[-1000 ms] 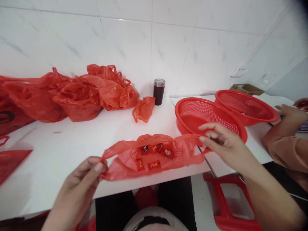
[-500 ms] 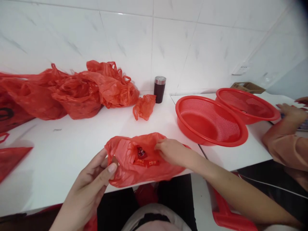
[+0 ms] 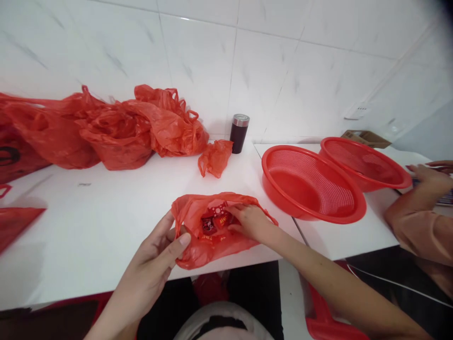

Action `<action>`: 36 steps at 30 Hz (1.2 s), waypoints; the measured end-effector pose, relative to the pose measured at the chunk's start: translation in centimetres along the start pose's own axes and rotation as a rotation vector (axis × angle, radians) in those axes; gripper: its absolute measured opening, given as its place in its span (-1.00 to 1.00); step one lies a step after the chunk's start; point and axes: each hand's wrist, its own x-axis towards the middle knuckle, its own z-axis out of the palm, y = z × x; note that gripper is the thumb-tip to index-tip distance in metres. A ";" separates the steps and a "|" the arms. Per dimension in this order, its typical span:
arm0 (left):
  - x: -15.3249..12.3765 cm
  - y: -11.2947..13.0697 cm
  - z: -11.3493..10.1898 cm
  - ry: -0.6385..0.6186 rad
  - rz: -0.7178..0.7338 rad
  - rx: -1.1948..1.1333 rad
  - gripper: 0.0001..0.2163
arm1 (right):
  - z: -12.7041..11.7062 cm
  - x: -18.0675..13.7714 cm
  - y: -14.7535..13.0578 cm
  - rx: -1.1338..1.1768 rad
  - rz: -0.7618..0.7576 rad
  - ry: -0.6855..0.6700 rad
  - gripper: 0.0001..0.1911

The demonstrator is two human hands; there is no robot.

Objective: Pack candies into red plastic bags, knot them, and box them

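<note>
A red plastic bag [image 3: 201, 257] lies at the table's front edge with its mouth spread. Inside it are several small red packets [image 3: 208, 225], some with yellow print. At the bag's left rim, my left hand [image 3: 166, 250] is closed, thumb over the film and fingers behind it. My right hand [image 3: 253, 222] reaches into the mouth from the right. Its thumb and fingers are apart beside the packets, and I see nothing held between them. Part of the bag's right side is hidden under this hand.
Several filled red bags [image 3: 120, 146] line the wall at left. A crumpled red bag [image 3: 215, 158] lies by a dark tumbler [image 3: 239, 134]. Two red colanders [image 3: 311, 189] stand at right, near another person's arm [image 3: 421, 203]. A cardboard box [image 3: 368, 138] sits behind.
The bag's mouth is wider and more packets show. My right hand has gone from the bag's film to over the packets, fingers parting. My left hand still grips the rim.
</note>
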 end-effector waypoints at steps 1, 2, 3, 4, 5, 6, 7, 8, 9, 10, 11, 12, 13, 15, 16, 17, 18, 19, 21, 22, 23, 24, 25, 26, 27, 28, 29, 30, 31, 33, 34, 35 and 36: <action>0.0 -0.1 0.0 -0.012 0.004 0.009 -0.47 | 0.6 0.4 0.6 0.019 0.024 0.011 -0.48; 0.0 -0.1 -0.1 -0.020 0.010 0.014 -0.47 | 1.0 0.8 1.0 0.044 0.041 0.022 -0.45; 0.0 -0.2 -0.1 -0.024 0.017 0.015 -0.48 | 1.3 1.0 1.2 0.069 0.056 0.033 -0.48; 0.0 -0.2 -0.1 -0.023 0.022 0.012 -0.48 | 1.5 1.1 1.2 0.092 0.069 0.042 -0.55; 0.0 -0.2 -0.2 -0.019 0.027 0.005 -0.48 | 1.5 1.2 1.2 0.110 0.082 0.052 -0.62; 0.0 -0.2 -0.2 -0.012 0.030 -0.005 -0.48 | 1.3 1.1 1.2 0.116 0.090 0.059 -0.67; 0.0 -0.2 -0.3 -0.003 0.030 -0.016 -0.49 | 0.9 1.0 1.2 0.149 0.102 0.070 -0.69; 0.0 -0.2 -0.3 0.010 0.027 -0.026 -0.49 | 0.4 0.9 1.1 0.231 0.118 0.082 -0.70; -0.1 -0.2 -0.3 0.026 0.022 -0.034 -0.49 | -0.2 0.6 1.0 0.372 0.132 0.087 -0.70; -0.1 -0.2 -0.3 0.049 0.016 -0.038 -0.50 | -1.0 0.4 1.0 0.565 0.141 0.081 -0.70; 0.0 -0.2 -0.3 0.074 0.012 -0.041 -0.50 | -1.8 0.0 0.9 0.788 0.142 0.065 -0.70; 0.0 -0.2 -0.3 0.094 0.008 -0.042 -0.51 | -2.5 -0.4 0.7 1.006 0.136 0.044 -0.69; 0.1 -0.2 -0.4 0.107 0.007 -0.043 -0.52 | -3.1 -0.7 0.5 1.181 0.123 0.023 -0.67; 0.2 -0.4 -0.5 0.103 0.008 -0.046 -0.56 | -4.1 -1.4 0.1 1.325 0.083 -0.005 -0.65; 0.3 -0.4 -0.6 0.091 0.009 -0.043 -0.57 | -4.3 -1.6 -0.1 1.308 0.067 0.001 -0.65; 0.4 -0.5 -0.7 0.080 0.010 -0.035 -0.59 | -4.5 -1.9 -0.2 1.233 0.052 0.026 -0.64; 0.4 -0.5 -0.8 0.075 0.012 -0.025 -0.60 | -4.6 -2.0 -0.3 1.103 0.036 0.077 -0.63; 0.4 -0.6 -1.0 0.073 0.019 -0.013 -0.63 | -4.7 -2.2 -0.3 0.926 0.015 0.155 -0.63; 0.2 -0.5 -1.4 0.065 0.032 0.024 -0.73 | -4.7 -2.7 0.1 0.505 -0.034 0.340 -0.63; 0.0 -0.5 -1.7 0.060 0.043 0.047 -0.78 | -4.8 -3.1 0.5 0.309 -0.051 0.407 -0.62; -0.2 -0.4 -1.9 0.057 0.054 0.074 -0.81 | -4.7 -3.5 0.9 0.146 -0.054 0.440 -0.60; -0.5 -0.5 -2.2 0.062 0.060 0.107 -0.82 | -4.7 -4.1 1.4 0.023 -0.044 0.441 -0.56; -0.9 -0.6 -2.5 0.075 0.061 0.141 -0.80 | -4.5 -4.8 1.9 -0.064 -0.019 0.416 -0.50; -1.2 -0.8 -2.8 0.094 0.056 0.174 -0.78 | -4.2 -5.5 2.4 -0.118 0.014 0.374 -0.44; -1.6 -1.1 -3.1 0.110 0.044 0.205 -0.77 | -4.0 -6.3 2.9 -0.143 0.054 0.324 -0.39; -1.9 -1.6 -3.4 0.119 0.021 0.234 -0.76 | -3.8 -7.0 3.4 -0.139 0.092 0.267 -0.37; -2.3 -2.1 -3.7 0.113 -0.007 0.260 -0.76 | -3.6 -7.8 3.8 -0.106 0.129 0.210 -0.37; -2.6 -2.6 -4.0 0.097 -0.033 0.284 -0.75 | -3.7 -8.4 4.2 -0.048 0.160 0.151 -0.39; -2.8 -3.0 -4.3 0.084 -0.056 0.307 -0.75 | -4.1 -8.8 4.4 0.031 0.184 0.099 -0.41; -3.2 -3.0 -5.0 0.082 -0.082 0.365 -0.75 | -5.9 -9.3 4.6 0.241 0.206 0.054 -0.50; -3.3 -2.5 -5.4 0.092 -0.071 0.413 -0.75 | -7.3 -9.3 4.5 0.359 0.207 0.077 -0.55; -3.3 -1.5 -5.6 0.117 -0.035 0.475 -0.75 | -9.0 -9.1 4.2 0.472 0.203 0.145 -0.61; -3.2 -0.2 -5.7 0.161 0.027 0.542 -0.76 | -10.8 -8.8 3.8 0.581 0.182 0.247 -0.65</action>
